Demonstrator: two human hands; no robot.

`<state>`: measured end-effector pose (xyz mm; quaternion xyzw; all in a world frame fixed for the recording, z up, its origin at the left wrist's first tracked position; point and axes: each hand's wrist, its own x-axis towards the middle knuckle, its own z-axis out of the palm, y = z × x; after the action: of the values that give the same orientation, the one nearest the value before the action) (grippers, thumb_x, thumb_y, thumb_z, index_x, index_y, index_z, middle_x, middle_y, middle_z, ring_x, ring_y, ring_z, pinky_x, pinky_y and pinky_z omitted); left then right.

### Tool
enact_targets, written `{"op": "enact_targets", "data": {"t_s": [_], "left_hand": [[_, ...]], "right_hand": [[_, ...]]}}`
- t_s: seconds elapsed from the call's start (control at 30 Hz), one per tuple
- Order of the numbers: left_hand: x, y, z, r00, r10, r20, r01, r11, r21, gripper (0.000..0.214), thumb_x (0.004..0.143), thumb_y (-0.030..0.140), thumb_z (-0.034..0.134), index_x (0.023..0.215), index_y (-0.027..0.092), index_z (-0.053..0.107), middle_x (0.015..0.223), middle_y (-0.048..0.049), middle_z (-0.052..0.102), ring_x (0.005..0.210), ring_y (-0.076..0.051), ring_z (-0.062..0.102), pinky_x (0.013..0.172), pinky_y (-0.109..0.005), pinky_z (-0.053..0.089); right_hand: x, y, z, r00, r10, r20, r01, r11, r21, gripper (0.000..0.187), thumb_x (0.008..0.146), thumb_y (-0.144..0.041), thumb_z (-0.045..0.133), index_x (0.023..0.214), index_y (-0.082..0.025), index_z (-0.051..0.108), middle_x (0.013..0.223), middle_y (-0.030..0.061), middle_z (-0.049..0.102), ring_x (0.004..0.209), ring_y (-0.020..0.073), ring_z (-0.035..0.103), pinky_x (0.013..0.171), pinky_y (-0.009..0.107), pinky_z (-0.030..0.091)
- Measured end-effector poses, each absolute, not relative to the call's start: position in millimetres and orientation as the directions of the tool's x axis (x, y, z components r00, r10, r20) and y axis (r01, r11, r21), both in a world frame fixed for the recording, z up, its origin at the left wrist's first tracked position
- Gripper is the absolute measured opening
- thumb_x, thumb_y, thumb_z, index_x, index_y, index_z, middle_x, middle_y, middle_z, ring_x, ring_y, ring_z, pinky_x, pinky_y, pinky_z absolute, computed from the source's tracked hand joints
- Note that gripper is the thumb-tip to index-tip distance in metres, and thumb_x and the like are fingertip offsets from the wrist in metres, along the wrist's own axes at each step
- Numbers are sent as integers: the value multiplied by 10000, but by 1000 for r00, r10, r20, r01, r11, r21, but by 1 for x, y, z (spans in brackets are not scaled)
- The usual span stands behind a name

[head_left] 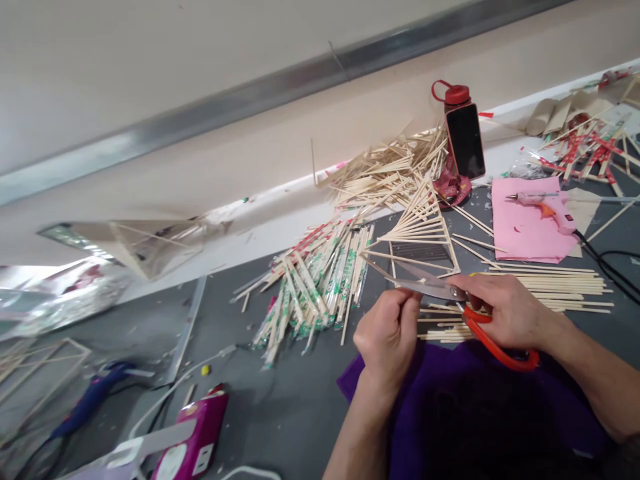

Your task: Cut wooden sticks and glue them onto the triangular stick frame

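My right hand (505, 310) grips a pair of scissors (501, 355) with orange handles. The blades point left and stand apart. My left hand (386, 328) is closed in a fist right beside the blades, thumb pressed to the fingers; what it holds, if anything, is hidden. Just beyond the blades lies a fan-shaped frame (416, 227) of glued thin wooden sticks. Under and beside my right hand, loose chopsticks (570, 288) lie in rows. A purple cloth (430, 373) is below my hands.
Wrapped chopsticks (315, 287) lie left of the frame, with a large stick pile (395, 167) behind. A phone (466, 141) leans on a red-capped bottle (456, 95). A pink glue gun (545, 203) rests on pink cloth (525, 243). A blue glue gun (95, 393) and magenta power strip (200, 427) lie left.
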<state>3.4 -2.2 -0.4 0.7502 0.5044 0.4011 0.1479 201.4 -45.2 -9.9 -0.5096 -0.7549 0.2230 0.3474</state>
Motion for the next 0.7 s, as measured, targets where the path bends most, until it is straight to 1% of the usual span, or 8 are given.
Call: {"op": "enact_targets", "data": {"t_s": [0.07, 0.2, 0.3, 0.37, 0.47, 0.53, 0.6, 0.7], "left_hand": [[2, -2, 3, 188, 897, 400, 623, -424, 657, 186, 857, 288, 572, 734, 201, 680, 626, 3, 673, 550, -112, 582, 603, -216, 457], [-1, -3, 11, 200, 955, 218, 528, -292, 797, 204, 847, 288, 586, 689, 195, 675, 552, 25, 617, 514, -102, 536, 545, -210, 418], [-3, -2, 15, 220, 975, 30, 374, -113, 921, 226, 826, 346, 614, 681, 181, 668, 520, 26, 574, 498, -103, 504, 508, -216, 386], [-4, 1, 17, 252, 962, -101, 239, 39, 970, 256, 784, 402, 660, 677, 169, 653, 492, 30, 536, 460, -90, 451, 469, -211, 349], [-6, 5, 16, 344, 896, -282, 86, 269, 959, 340, 684, 474, 748, 671, 156, 629, 435, 50, 468, 382, -50, 318, 389, -188, 219], [-8, 9, 14, 423, 835, -352, 11, 384, 923, 388, 627, 504, 788, 668, 155, 622, 410, 58, 444, 349, -32, 251, 363, -179, 141], [-10, 11, 11, 506, 775, -379, -43, 461, 886, 404, 604, 513, 804, 659, 155, 624, 391, 58, 430, 328, -20, 212, 350, -175, 100], [-13, 13, 8, 596, 706, -383, -63, 516, 854, 398, 613, 513, 797, 628, 153, 628, 363, 56, 406, 305, -9, 173, 338, -174, 76]], "right_hand": [[202, -45, -10, -246, 928, 279, 616, 372, -695, 443, 756, -135, 557, 1192, -200, 597, 809, 10, 687, 599, 119, 545, 558, 231, 400], [205, -44, -9, -266, 930, 252, 613, 365, -700, 445, 753, -152, 588, 1197, -193, 605, 802, 12, 683, 591, 121, 532, 554, 234, 386], [207, -44, -8, -286, 923, 257, 593, 382, -709, 418, 770, -135, 570, 1180, -202, 617, 794, 7, 678, 591, 115, 529, 572, 233, 389], [208, -44, -8, -303, 917, 262, 584, 395, -709, 399, 782, -126, 565, 1166, -215, 623, 782, -3, 672, 595, 110, 529, 579, 228, 387], [210, -45, -9, -324, 904, 278, 580, 422, -697, 396, 797, -169, 606, 1191, -212, 617, 753, -9, 661, 588, 110, 527, 574, 228, 384], [212, -45, -10, -337, 895, 291, 573, 440, -692, 402, 796, -195, 631, 1198, -201, 618, 731, -9, 656, 577, 111, 527, 566, 229, 385], [213, -46, -9, -353, 884, 306, 562, 462, -686, 402, 798, -195, 628, 1200, -188, 619, 728, -3, 662, 573, 111, 532, 559, 228, 388], [214, -46, -8, -365, 867, 341, 560, 497, -663, 407, 806, -186, 594, 1212, -171, 609, 770, 17, 687, 587, 115, 550, 564, 231, 403]]}}
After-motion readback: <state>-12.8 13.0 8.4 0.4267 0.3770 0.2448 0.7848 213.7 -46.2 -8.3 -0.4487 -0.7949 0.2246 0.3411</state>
